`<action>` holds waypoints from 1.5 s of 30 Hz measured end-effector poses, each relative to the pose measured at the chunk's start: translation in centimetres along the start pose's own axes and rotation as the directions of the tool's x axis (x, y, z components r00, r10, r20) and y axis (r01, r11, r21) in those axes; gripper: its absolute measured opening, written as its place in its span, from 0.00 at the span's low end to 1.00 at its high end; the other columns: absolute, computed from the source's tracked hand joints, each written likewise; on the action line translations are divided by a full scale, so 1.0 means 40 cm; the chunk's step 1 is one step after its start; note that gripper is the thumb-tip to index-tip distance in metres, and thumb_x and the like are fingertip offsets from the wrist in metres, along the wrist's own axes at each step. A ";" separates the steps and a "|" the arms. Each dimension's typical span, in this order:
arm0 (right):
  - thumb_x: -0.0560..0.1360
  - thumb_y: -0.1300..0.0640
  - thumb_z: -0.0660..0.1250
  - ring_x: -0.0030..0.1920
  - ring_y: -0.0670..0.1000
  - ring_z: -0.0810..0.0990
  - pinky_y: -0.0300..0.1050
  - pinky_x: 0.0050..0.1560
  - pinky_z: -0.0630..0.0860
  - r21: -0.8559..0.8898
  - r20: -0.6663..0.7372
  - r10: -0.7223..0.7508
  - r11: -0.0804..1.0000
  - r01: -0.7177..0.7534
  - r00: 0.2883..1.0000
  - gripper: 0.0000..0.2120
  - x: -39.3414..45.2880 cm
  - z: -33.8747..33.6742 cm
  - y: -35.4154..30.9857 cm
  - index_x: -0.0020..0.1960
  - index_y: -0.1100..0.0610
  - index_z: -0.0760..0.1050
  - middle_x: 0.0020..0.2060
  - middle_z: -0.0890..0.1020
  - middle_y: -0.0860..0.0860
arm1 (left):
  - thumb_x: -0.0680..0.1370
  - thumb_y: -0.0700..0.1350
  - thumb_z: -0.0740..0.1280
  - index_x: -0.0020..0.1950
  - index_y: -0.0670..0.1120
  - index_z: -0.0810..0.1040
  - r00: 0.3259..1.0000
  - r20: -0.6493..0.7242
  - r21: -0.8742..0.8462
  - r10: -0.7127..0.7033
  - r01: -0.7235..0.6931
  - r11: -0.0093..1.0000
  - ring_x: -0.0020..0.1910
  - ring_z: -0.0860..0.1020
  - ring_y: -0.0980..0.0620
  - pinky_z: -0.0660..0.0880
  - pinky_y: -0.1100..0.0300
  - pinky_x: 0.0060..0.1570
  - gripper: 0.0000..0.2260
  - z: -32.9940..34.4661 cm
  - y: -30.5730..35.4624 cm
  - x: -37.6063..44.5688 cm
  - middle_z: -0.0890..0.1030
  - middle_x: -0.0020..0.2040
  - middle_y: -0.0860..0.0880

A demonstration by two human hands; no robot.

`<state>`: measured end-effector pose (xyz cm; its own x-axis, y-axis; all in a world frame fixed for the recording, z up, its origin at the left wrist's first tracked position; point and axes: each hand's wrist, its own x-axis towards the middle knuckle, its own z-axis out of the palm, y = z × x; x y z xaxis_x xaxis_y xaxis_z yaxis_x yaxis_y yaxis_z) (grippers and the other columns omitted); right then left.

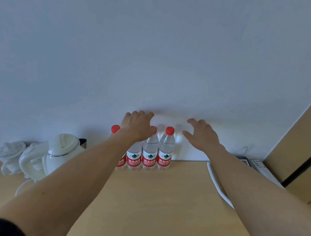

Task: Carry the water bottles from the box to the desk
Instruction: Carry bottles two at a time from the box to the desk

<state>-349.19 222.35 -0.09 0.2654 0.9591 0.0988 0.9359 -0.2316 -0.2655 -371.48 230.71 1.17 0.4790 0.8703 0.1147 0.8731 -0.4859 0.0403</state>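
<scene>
Several clear water bottles (165, 151) with red caps and red labels stand upright in a row at the back of the wooden desk (158, 207), against the white wall. My left hand (138, 125) hovers over the tops of the middle bottles, fingers relaxed, and hides part of them. My right hand (202, 135) is held open in the air just right of the rightmost bottle, apart from it. Neither hand holds anything. The box is out of view.
A white electric kettle (63, 151) and white cups (10, 155) stand at the desk's left back. A white cable (216, 183) runs under my right forearm. A phone (259, 164) sits at the right back corner beside a wooden panel (310, 138).
</scene>
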 end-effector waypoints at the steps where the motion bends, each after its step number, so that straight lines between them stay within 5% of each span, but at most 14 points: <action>1: 0.81 0.42 0.61 0.64 0.60 0.72 0.55 0.62 0.74 -0.014 -0.002 0.020 1.000 -0.020 1.000 0.25 -0.008 -0.008 0.004 0.75 0.50 0.64 0.65 0.72 0.58 | 0.82 0.61 0.59 0.77 0.51 0.66 1.000 0.001 0.001 0.004 -0.004 1.000 0.65 0.74 0.43 0.68 0.48 0.65 0.26 -0.003 0.014 0.004 0.76 0.67 0.45; 17: 0.82 0.40 0.53 0.65 0.60 0.71 0.54 0.59 0.72 -0.119 -0.020 0.399 0.910 -0.398 0.917 0.25 -0.306 -0.165 0.323 0.76 0.48 0.61 0.67 0.71 0.57 | 0.83 0.59 0.54 0.76 0.50 0.66 0.918 0.035 0.014 0.395 -0.396 0.918 0.67 0.72 0.42 0.68 0.47 0.64 0.24 -0.021 0.504 0.000 0.74 0.69 0.44; 25: 0.80 0.38 0.55 0.68 0.61 0.71 0.58 0.63 0.71 -0.076 -0.058 0.637 0.765 -0.640 0.768 0.27 -0.676 -0.276 0.621 0.75 0.48 0.64 0.70 0.71 0.57 | 0.83 0.54 0.55 0.76 0.50 0.66 0.809 0.106 -0.034 0.578 -0.577 0.816 0.67 0.72 0.42 0.67 0.46 0.64 0.22 -0.001 0.920 -0.130 0.73 0.70 0.44; 29: 0.80 0.39 0.56 0.69 0.62 0.70 0.58 0.67 0.70 -0.072 -0.079 0.748 0.655 -0.752 0.659 0.29 -0.917 -0.335 0.783 0.77 0.51 0.62 0.71 0.71 0.58 | 0.82 0.55 0.55 0.73 0.49 0.68 0.719 0.173 -0.093 0.674 -0.669 0.738 0.64 0.73 0.41 0.69 0.44 0.62 0.21 0.013 1.178 -0.259 0.75 0.67 0.43; 34: 0.80 0.37 0.56 0.72 0.60 0.69 0.56 0.68 0.67 -0.069 -0.113 0.864 0.486 -0.871 0.490 0.29 -1.233 -0.398 0.934 0.77 0.48 0.62 0.73 0.70 0.56 | 0.83 0.59 0.56 0.81 0.54 0.58 0.601 0.195 -0.152 0.775 -0.763 0.629 0.77 0.64 0.42 0.61 0.43 0.72 0.27 0.024 1.499 -0.451 0.63 0.80 0.46; 45: 0.80 0.35 0.52 0.77 0.57 0.60 0.56 0.74 0.61 -0.035 -0.058 0.998 0.021 -0.999 0.023 0.32 -1.843 -0.476 1.105 0.80 0.47 0.56 0.79 0.60 0.52 | 0.82 0.58 0.55 0.81 0.54 0.59 0.239 0.240 -0.177 0.941 -0.942 0.284 0.78 0.61 0.45 0.56 0.45 0.74 0.27 0.038 2.029 -0.911 0.61 0.80 0.47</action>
<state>-322.96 138.30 -0.87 0.9536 -0.2184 -0.2073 -0.2373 -0.9689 -0.0707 -317.92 159.67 -1.23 0.9577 -0.2299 -0.1732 -0.2192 -0.9725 0.0786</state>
